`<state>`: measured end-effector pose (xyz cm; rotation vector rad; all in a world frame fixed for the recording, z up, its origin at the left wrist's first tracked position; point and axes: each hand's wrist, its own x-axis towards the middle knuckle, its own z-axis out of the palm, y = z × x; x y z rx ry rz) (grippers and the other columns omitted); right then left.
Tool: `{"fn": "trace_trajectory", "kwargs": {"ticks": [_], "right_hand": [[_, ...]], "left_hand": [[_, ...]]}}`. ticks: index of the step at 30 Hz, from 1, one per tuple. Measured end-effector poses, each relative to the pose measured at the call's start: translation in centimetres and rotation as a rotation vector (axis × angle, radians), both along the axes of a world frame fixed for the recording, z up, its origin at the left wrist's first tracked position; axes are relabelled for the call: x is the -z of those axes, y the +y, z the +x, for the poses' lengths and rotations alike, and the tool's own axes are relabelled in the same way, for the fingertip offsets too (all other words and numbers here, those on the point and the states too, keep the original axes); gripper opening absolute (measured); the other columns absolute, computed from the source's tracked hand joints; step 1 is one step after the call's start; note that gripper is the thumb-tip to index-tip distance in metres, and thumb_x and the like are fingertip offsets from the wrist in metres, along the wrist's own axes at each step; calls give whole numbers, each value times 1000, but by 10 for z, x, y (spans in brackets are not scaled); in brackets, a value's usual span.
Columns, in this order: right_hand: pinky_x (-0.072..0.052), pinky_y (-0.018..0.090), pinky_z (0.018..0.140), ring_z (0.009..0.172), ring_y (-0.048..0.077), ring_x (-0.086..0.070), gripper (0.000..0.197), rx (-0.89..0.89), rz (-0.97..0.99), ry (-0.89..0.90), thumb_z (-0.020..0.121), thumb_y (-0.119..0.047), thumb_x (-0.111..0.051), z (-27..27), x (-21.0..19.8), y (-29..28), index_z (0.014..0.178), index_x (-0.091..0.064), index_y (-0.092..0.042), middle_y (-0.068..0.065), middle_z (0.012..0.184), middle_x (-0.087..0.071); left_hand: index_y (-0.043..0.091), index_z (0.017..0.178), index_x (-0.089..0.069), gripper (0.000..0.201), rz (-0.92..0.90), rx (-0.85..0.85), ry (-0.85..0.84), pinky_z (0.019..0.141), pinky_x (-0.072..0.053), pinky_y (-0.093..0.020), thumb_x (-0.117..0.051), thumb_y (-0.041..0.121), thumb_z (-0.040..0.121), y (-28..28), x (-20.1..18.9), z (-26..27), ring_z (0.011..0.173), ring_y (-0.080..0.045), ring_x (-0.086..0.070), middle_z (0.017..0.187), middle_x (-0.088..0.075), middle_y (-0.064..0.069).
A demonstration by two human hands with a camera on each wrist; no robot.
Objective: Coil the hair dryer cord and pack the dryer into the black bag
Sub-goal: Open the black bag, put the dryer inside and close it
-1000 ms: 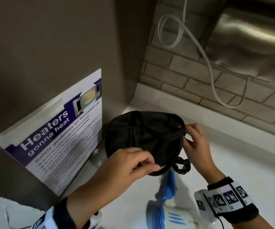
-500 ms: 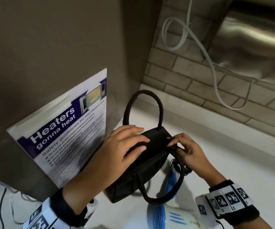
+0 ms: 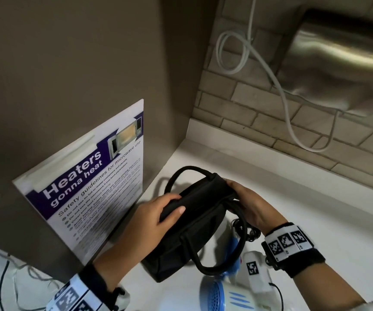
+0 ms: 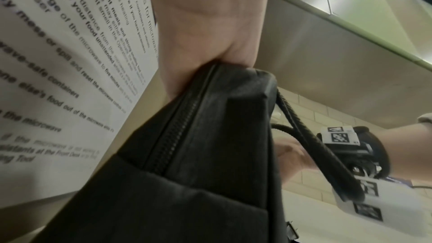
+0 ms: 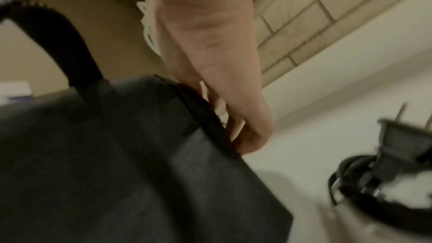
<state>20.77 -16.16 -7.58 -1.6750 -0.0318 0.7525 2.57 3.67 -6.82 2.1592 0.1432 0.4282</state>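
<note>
The black bag (image 3: 194, 223) stands tilted on the white counter (image 3: 315, 221), top up, with one handle arched behind and one drooping forward. My left hand (image 3: 174, 204) grips the left end of its top. My right hand (image 3: 237, 194) pinches the right end. In the left wrist view my left hand (image 4: 205, 47) clamps the zip edge of the bag (image 4: 187, 136), and the zip looks closed. In the right wrist view my fingers (image 5: 247, 136) curl on the bag's (image 5: 117, 154) end seam. The white and blue hair dryer (image 3: 225, 297) lies in front of the bag. Its coiled black cord (image 3: 251, 234) and plug (image 5: 392, 147) lie beside it.
A microwave safety poster (image 3: 86, 182) hangs on the brown panel close to the bag's left. A white cable (image 3: 270, 75) loops down the tiled wall, under a steel appliance (image 3: 338, 63). Thin cables (image 3: 3, 277) lie at the bottom left.
The bag has been turned from lying on its side to standing top up. My left hand went from lying over the top to gripping its left end, and the rear handle has sunk lower.
</note>
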Motion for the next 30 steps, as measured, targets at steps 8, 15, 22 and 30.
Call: {"fn": "trace_trajectory", "kwargs": {"ticks": [8,15,22,30], "right_hand": [[-52,29,85,86,16,-67,17,175,-346,-661,86,-8,-63,7,0,10,99,-74,-12,7,97,-75],[-50,11,70,73,-1,-66,26,1,-381,-1097,83,-7,-67,-23,-27,18,101,-72,-26,-12,80,-73],[-48,35,63,71,26,-62,8,-63,-728,-1168,83,-12,-61,-26,-29,11,77,-67,-12,6,75,-67],[-44,6,61,73,0,-64,18,-64,-466,-900,80,-16,-73,-38,-36,17,74,-65,-31,-14,74,-69]], "left_hand": [[28,108,-66,21,-30,15,16,62,-53,-17,-58,36,91,1,3,-1,70,-2,-67,74,-70,13],[28,114,-58,28,-56,-133,-11,65,-50,-9,-53,42,90,-5,11,2,83,8,-63,87,-63,21],[22,79,-46,25,-75,-308,-109,51,-43,-17,-68,33,82,-10,14,4,65,-11,-50,85,-45,10],[35,60,-47,36,-165,-205,-62,50,-36,-4,-60,25,92,-13,6,2,52,8,-51,56,-56,23]]}}
